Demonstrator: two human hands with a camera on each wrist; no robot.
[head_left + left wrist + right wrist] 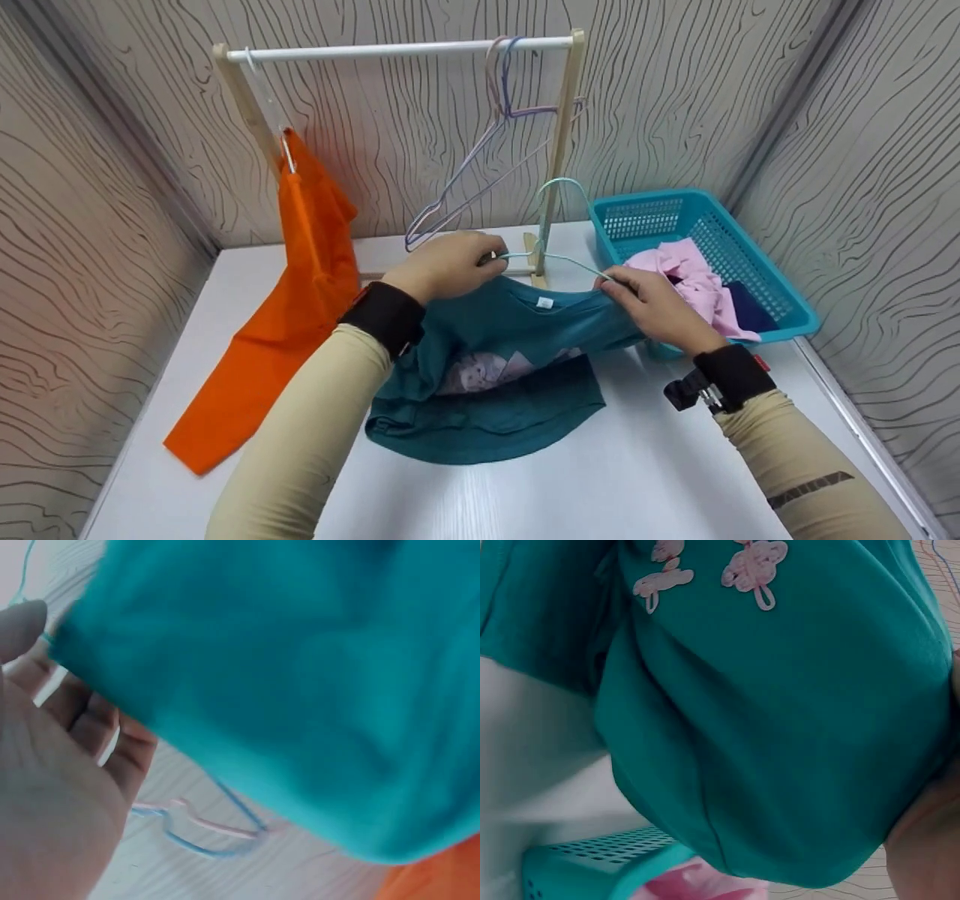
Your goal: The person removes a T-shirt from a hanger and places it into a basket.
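While the left hand (459, 262) and right hand (656, 304) grip a mint hanger (574, 261) at the teal shirt (517, 322) before the rack (360, 51), orange clothing (307, 240) hangs at the rack's left end, spare hangers (534, 111) and a basket (777, 277) towards its right.

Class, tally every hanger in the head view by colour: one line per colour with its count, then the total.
Slim white hanger, inside the orange cloth garment: 1
Thin pink hanger, on the round white rail: 1
Thin blue hanger, beside it: 1
Thin pale green hanger, at the neck of the teal cloth shirt: 1
Total: 4
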